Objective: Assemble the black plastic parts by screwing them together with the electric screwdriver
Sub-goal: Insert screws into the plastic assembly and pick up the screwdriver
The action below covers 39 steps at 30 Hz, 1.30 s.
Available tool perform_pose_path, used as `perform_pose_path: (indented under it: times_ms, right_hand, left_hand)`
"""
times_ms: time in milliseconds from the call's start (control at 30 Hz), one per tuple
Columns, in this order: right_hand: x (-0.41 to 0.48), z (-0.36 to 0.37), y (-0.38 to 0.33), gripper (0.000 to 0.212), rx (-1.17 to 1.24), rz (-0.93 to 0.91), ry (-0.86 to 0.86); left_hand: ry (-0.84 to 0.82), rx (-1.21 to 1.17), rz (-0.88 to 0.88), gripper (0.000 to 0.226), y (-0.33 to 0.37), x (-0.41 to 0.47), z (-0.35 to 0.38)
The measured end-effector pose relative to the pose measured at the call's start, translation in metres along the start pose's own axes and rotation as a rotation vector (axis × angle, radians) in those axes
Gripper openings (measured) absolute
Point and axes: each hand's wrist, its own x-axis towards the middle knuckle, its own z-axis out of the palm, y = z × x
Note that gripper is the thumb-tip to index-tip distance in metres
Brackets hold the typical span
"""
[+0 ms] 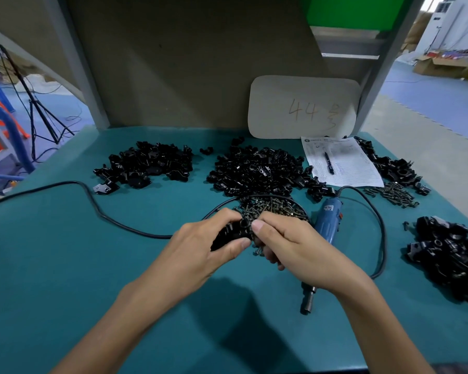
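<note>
Both hands on one part, just left of the electric screwdriver (328,225).

My L hand (210,245) grips the black plastic part (234,232), fingers & thumb curled round it, close to the driver's left side. My R hand (291,245) is clenched on a few screws (258,251) poking out under its fingers, thumb tip pressed to the part's end. Driver lies on the table (65,252), bit end toward me. Screw pile (273,207) sits just left of its blue body, parts heap (257,168) behind it, paper (346,168) w/ pen (328,163) behind-right.
</note>
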Motion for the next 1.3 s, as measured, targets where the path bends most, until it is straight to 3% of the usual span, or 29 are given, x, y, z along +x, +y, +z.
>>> perform_pose_path:
  times_ms: [100, 167, 267, 333, 400, 467, 533, 633, 700, 833, 1067, 1300]
  right_hand:
    - [0.003, 0.004, 0.004, 0.053, 0.095, 0.062, 0.031]
    - [0.007, -0.002, 0.019, 0.069, -0.113, 0.173, 0.131]
    - [0.003, -0.025, 0.067, 0.047, -0.590, 0.427, 0.390]
    - [-0.004, -0.038, 0.099, 0.059, -0.610, 0.623, 0.387]
    - [-0.007, -0.045, 0.118, 0.082, -0.474, 0.740, 0.336]
    - [-0.008, -0.049, 0.129, 0.084, -0.314, 0.782, 0.384]
    - [-0.010, -0.052, 0.133, 0.070, -0.085, 0.776, 0.484]
    - [-0.008, -0.054, 0.122, 0.034, 0.533, 0.694, 0.675]
    - [-0.005, -0.055, 0.104, 0.026, 0.928, 0.634, 0.822]
    - [-0.001, -0.056, 0.066, 0.056, 1.361, 0.430, 0.982]
    - [0.012, -0.048, 0.024, 0.050, 1.479, 0.292, 1.269]
    - [0.012, -0.038, 0.016, 0.052, 1.432, 0.279, 1.295]
  left_hand:
    - [-0.009, 0.015, 0.003, 0.034, 0.001, 0.001, 0.002]
    - [-0.009, 0.002, -0.020, 0.036, 0.001, 0.002, 0.003]
    - [-0.008, -0.008, -0.047, 0.039, 0.000, 0.001, 0.003]
    - [-0.010, -0.008, -0.055, 0.038, -0.001, 0.000, 0.002]
    - [-0.010, -0.001, -0.055, 0.038, -0.001, 0.001, 0.002]
    - [-0.007, 0.007, -0.050, 0.039, -0.001, 0.002, 0.003]
    - [-0.011, 0.013, -0.046, 0.039, -0.001, 0.001, 0.003]
    - [-0.015, 0.019, -0.043, 0.034, 0.000, 0.000, 0.004]
    - [-0.019, 0.025, -0.038, 0.032, 0.000, 0.001, 0.006]
    - [-0.029, 0.035, -0.025, 0.033, 0.004, 0.002, 0.009]
    - [-0.022, 0.048, -0.014, 0.036, 0.011, 0.005, 0.015]
    - [-0.028, 0.033, 0.001, 0.032, 0.014, 0.005, 0.016]
